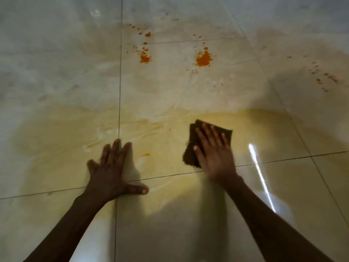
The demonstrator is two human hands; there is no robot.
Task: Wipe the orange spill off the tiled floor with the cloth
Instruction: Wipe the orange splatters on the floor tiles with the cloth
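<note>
I see the tiled floor (56, 72) smeared yellow, orange spill (203, 59) blotches far ahead. My left hand (111, 171) lies flat, fingers spread, holding nothing. My right hand (213, 152) presses flat on the dark cloth (190, 154), lying up-right. No writing.

Glossy cream tiled floor (56, 72): nothing stands on it, all open for a sweep. Only things occupying it: left hand (111, 173) flat with fingers spread over a grout crossing, and right hand (215, 154) flat on the dark brown folded cloth (190, 154), near each other, bare gap between them. Far side carries low orange powder splatters (203, 58), flush with the tiles, no barrier. Left and right edges free.
</note>
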